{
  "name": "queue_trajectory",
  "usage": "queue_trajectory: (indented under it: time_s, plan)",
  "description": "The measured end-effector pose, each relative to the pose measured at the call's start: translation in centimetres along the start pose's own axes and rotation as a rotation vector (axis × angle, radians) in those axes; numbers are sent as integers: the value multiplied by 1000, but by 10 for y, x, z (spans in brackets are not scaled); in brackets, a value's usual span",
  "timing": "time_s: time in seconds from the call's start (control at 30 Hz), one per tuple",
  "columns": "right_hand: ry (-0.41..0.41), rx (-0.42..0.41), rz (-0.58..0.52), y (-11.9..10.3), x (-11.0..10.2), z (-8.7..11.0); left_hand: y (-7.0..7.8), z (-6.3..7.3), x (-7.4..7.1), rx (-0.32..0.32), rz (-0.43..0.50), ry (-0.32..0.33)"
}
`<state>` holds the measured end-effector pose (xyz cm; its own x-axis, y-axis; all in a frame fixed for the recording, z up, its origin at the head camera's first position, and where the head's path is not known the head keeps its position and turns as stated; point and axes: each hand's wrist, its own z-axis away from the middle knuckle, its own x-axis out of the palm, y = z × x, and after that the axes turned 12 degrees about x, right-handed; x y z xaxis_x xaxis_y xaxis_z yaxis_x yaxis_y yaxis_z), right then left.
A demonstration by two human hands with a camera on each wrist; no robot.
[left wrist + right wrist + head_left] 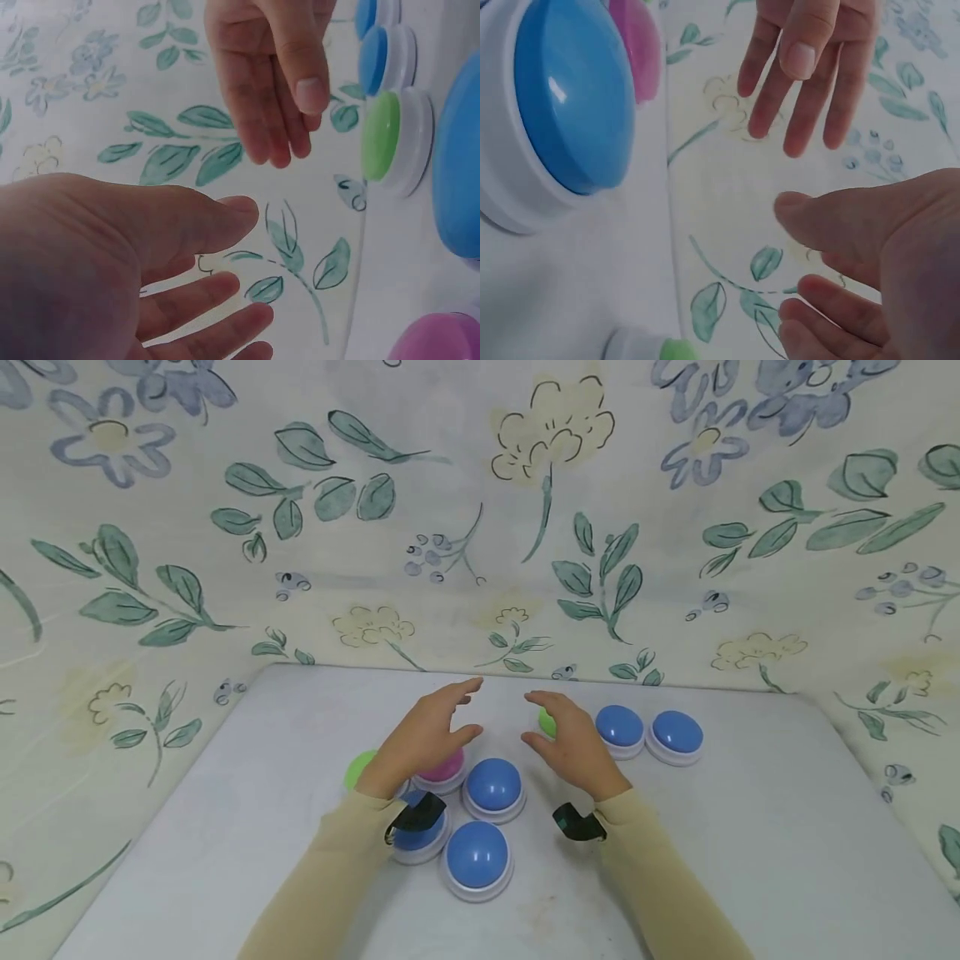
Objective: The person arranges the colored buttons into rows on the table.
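Observation:
Both hands hover over a white table with nothing held, palms facing each other and apart. The left hand [427,731] has its fingers extended above a pink push button [442,767] and a green button [358,768], partly covering both. Just right of it sits a blue button [493,785]. Another blue button [417,828] lies under the left wrist, partly hidden, and one more blue button [477,856] is nearest the front. The right hand [573,743], fingers relaxed, partly hides a second green button [547,722]. In the left wrist view that green button [381,136] shows fully.
Two blue buttons, one [619,727] beside the other [677,732], stand in a row to the right of the right hand. Floral fabric [465,527] rises behind the white table [750,860] and along its sides. Each wrist wears a dark strapped device [579,822].

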<state>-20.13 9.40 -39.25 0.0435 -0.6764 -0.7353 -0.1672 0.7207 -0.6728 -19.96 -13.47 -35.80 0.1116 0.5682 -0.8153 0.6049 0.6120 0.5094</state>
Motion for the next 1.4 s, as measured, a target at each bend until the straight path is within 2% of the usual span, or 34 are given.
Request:
queue_trajectory:
  time_s: [0.17, 0.23, 0.53, 0.67, 0.8, 1.03, 1.4]
  plan:
    - [37, -49, -43, -1, 9, 11, 3, 14, 1, -64, 25, 14]
    - [41, -65, -45, -1, 14, 16, 4, 19, 3, -70, 24, 17]
    - [1, -127, -22, 1, 27, 36, 8, 39, 14, -27, 3, 11]
    - [-24, -138, -57, 3, 32, 45, 14, 43, 19, -23, -1, -7]
    - [-33, -150, -82, 5, 36, 49, 19, 45, 25, -49, 3, -21]
    - [-42, -142, -54, 6, 41, 53, 25, 48, 34, -80, -17, -56]
    - [-56, -133, 1, 6, 47, 58, 30, 51, 45, -36, -67, -60]
